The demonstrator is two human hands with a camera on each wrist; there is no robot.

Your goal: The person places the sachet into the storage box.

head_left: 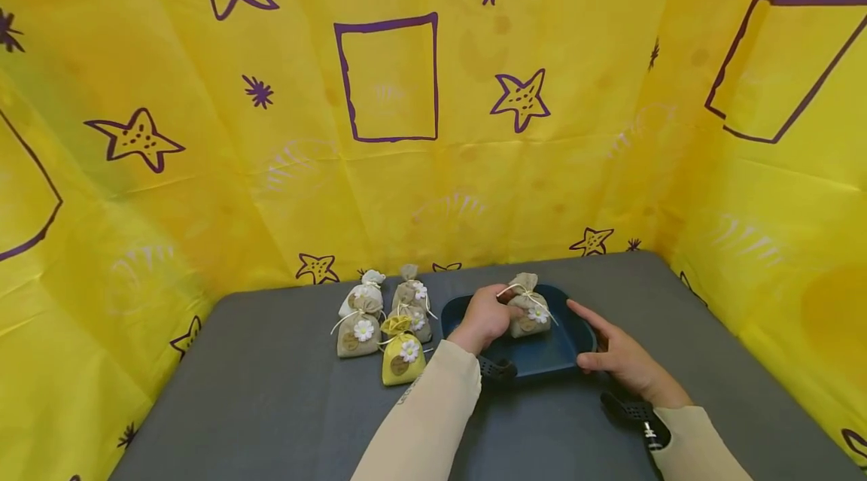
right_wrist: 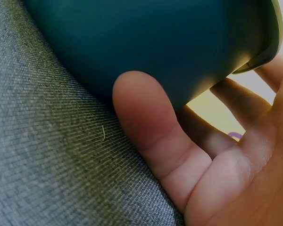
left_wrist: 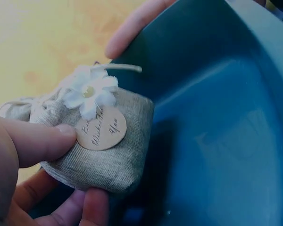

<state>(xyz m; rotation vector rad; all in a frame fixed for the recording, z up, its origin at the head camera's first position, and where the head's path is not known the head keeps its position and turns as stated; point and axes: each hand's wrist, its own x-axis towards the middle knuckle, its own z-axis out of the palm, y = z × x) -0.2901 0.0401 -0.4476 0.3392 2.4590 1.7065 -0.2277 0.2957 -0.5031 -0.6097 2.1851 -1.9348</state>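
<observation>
My left hand [head_left: 486, 317] pinches a beige cloth sachet [head_left: 529, 321] between thumb and fingers, over the blue tray [head_left: 535, 362]. The sachet carries a white flower, a tied string and a round tag [left_wrist: 104, 129] with writing; its tied neck points toward my palm in the left wrist view. Against the tray's right end rests my right hand [head_left: 626, 360], fingers stretched along the outside and thumb [right_wrist: 144, 110] touching the outer wall low down near the table. Part of the tray's left side is hidden behind my left hand.
Left of the tray, several sachets stand close together on the grey table [head_left: 284, 391]: a yellow sachet [head_left: 403, 357] in front, a beige sachet [head_left: 359, 332], a white sachet [head_left: 357, 293] and others behind. Yellow patterned cloth [head_left: 386, 187] encloses the back and sides.
</observation>
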